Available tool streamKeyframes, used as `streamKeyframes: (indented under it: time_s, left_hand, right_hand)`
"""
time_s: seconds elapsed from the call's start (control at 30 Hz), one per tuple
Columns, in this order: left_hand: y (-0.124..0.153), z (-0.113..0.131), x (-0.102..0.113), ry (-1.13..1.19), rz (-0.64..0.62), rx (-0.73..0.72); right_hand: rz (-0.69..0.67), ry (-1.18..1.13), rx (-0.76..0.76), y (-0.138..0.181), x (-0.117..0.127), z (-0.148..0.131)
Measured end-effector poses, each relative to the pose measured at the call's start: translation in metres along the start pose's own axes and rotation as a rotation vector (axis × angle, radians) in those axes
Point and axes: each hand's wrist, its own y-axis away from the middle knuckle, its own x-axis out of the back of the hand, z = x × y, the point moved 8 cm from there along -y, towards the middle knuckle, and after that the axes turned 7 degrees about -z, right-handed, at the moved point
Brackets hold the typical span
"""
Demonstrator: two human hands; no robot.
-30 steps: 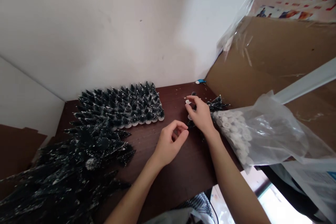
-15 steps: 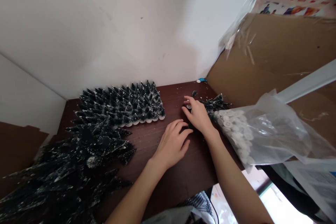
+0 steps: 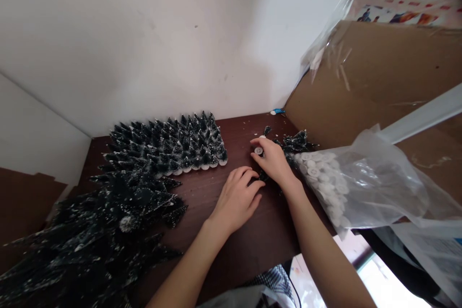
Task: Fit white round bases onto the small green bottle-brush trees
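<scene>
My right hand (image 3: 272,160) is bent over a small white round base (image 3: 258,150), with finger and thumb on either side of it. Other white bases lie partly hidden under that hand. Small dark green bottle-brush trees (image 3: 295,141) with white flecks lie loose just beyond it. My left hand (image 3: 236,197) rests low over the table, fingers curved and apart. Its fingertips are close to a dark tree piece (image 3: 263,176), and whether they touch is unclear. To the left stand tight rows of small trees (image 3: 180,142) on white bases.
A heap of larger flecked trees (image 3: 108,211) covers the table's left side. A clear plastic bag (image 3: 325,178) of white bases lies at the right, by a cardboard box (image 3: 390,67). A blue-and-white object (image 3: 277,111) sits at the back edge of the brown table (image 3: 267,236).
My right fingers have drawn closer together around the white base, and more white bases show beside them. My left hand has barely moved.
</scene>
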Motion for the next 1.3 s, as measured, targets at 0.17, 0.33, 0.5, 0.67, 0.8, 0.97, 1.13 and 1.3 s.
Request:
streamKeyframes:
  time_s: [0.17,0.33,0.5,0.67,0.8,0.97,1.13,1.3]
  left_hand:
    - [0.000,-0.002,0.008,-0.019,0.051,0.043]
    - [0.001,0.004,0.007,0.001,0.044,-0.046]
    - [0.001,0.008,0.001,0.006,-0.024,-0.081]
    - [0.000,0.003,0.007,0.006,0.037,-0.048]
    - [-0.001,0.001,0.012,0.004,0.083,-0.009]
    - [0.000,-0.001,0.018,0.022,0.121,0.059]
    - [0.001,-0.004,0.018,0.047,0.122,0.094]
    - [0.001,-0.002,0.008,0.025,0.025,0.043]
  right_hand:
    - [0.016,-0.162,0.002,0.000,0.003,-0.004]
    - [-0.009,-0.188,0.022,0.000,0.001,-0.007]
    - [-0.027,-0.047,0.045,0.000,-0.001,-0.008]
    - [-0.051,0.000,0.032,0.001,-0.002,-0.006]
    - [-0.059,0.011,0.031,0.001,-0.003,-0.005]
    - [-0.056,0.037,0.030,0.001,-0.003,-0.004]
    - [-0.072,0.055,0.008,0.001,-0.004,-0.002]
    - [-0.068,0.007,0.011,0.001,-0.004,-0.003]
